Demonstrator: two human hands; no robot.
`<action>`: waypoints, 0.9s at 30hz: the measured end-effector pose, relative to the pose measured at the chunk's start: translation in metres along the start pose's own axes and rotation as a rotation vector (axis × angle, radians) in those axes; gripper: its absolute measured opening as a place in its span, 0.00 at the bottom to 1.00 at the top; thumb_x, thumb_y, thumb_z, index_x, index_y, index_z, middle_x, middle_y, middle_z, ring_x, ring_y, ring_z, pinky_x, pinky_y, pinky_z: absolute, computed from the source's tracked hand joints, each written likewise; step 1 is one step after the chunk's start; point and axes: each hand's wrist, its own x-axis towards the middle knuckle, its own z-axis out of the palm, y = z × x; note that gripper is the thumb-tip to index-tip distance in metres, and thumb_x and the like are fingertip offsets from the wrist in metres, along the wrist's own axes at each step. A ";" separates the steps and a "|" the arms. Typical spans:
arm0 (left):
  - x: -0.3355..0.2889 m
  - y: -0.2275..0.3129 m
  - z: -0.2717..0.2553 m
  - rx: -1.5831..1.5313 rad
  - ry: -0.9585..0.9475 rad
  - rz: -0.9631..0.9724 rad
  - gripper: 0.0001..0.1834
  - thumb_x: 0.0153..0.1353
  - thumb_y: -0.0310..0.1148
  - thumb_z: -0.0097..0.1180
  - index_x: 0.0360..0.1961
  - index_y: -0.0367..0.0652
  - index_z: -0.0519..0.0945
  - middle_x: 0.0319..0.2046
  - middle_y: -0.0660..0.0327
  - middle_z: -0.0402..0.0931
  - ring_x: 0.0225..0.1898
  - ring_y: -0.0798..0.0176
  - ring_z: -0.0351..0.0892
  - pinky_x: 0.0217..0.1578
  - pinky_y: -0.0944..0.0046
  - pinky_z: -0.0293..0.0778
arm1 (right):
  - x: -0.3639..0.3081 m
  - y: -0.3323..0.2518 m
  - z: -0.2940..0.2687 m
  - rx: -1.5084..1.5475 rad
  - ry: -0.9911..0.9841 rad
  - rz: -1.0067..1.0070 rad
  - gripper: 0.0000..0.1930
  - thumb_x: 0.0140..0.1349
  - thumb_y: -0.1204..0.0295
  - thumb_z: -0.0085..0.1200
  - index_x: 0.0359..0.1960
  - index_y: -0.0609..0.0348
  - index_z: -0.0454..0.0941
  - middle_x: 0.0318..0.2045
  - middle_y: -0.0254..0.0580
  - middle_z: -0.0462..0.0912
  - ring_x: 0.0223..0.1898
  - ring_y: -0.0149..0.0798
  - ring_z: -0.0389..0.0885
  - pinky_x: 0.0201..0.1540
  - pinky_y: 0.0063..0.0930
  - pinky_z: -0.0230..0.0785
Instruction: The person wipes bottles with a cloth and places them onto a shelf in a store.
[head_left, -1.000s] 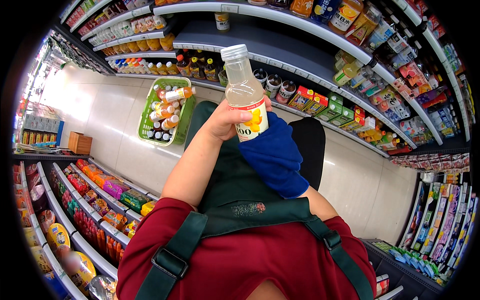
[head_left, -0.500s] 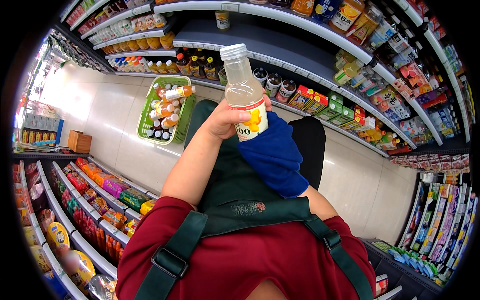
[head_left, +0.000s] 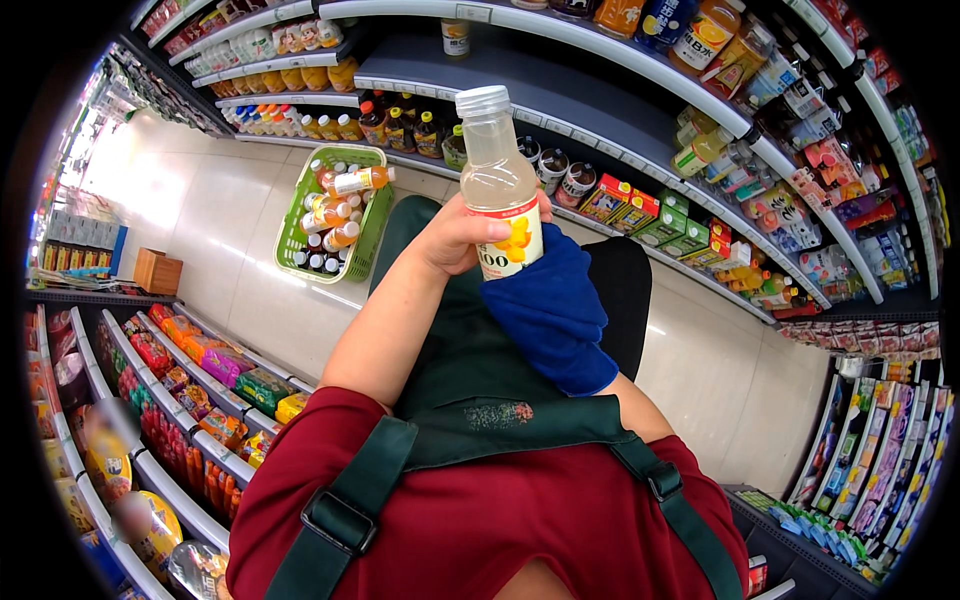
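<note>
My left hand [head_left: 462, 235] is wrapped around a clear plastic drink bottle [head_left: 498, 180] with a white cap, a pale cloudy liquid and a cream label showing yellow fruit. The bottle leans slightly and is held in front of my chest. A blue cloth [head_left: 550, 310] covers its lower end. The cloth hides my right hand, which holds it against the bottle from the right; only the forearm below shows. My fingers under the cloth cannot be seen.
A green basket [head_left: 368, 245] of several drink bottles stands on the floor to the left. Ahead, a dark shelf [head_left: 560, 90] carries one can-like container [head_left: 456, 38], with bottles and boxed drinks lower down. Packaged snacks [head_left: 265, 392] fill shelves at the near left.
The view has shifted slightly, and the bottle sits a little further right and is a bit more upright. Both hands keep the same hold.
</note>
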 end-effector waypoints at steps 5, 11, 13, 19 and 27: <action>-0.002 0.023 -0.003 0.079 0.053 0.013 0.39 0.44 0.42 0.67 0.55 0.37 0.66 0.47 0.49 0.75 0.52 0.50 0.75 0.53 0.53 0.71 | 0.016 0.005 0.004 -0.276 -0.089 -0.301 0.20 0.51 0.66 0.63 0.43 0.61 0.73 0.36 0.49 0.81 0.35 0.45 0.82 0.38 0.32 0.73; -0.005 0.015 -0.012 0.127 0.199 0.089 0.31 0.46 0.28 0.66 0.53 0.42 0.68 0.44 0.55 0.76 0.49 0.55 0.77 0.52 0.54 0.72 | 0.022 0.023 0.018 1.074 -0.522 0.289 0.24 0.65 0.54 0.45 0.56 0.57 0.65 0.48 0.43 0.75 0.46 0.40 0.77 0.47 0.33 0.73; -0.010 0.021 -0.009 0.419 0.198 0.147 0.31 0.45 0.28 0.68 0.51 0.42 0.69 0.44 0.58 0.75 0.49 0.61 0.75 0.52 0.58 0.71 | 0.028 0.030 0.027 1.041 -0.434 0.325 0.22 0.69 0.57 0.37 0.56 0.59 0.65 0.50 0.44 0.74 0.50 0.42 0.75 0.52 0.31 0.69; -0.047 0.054 -0.059 0.780 0.651 0.219 0.26 0.49 0.38 0.70 0.47 0.40 0.75 0.43 0.60 0.78 0.46 0.65 0.76 0.49 0.62 0.73 | 0.051 0.064 0.037 1.144 -0.522 0.617 0.29 0.71 0.53 0.26 0.56 0.69 0.64 0.54 0.50 0.72 0.47 0.46 0.74 0.52 0.35 0.66; -0.174 0.043 -0.296 0.856 1.441 -0.221 0.25 0.43 0.25 0.65 0.47 0.39 0.76 0.39 0.56 0.80 0.41 0.61 0.79 0.42 0.63 0.74 | 0.073 0.081 0.034 0.818 -0.500 0.471 0.28 0.68 0.53 0.30 0.53 0.68 0.66 0.48 0.51 0.75 0.37 0.44 0.76 0.39 0.38 0.69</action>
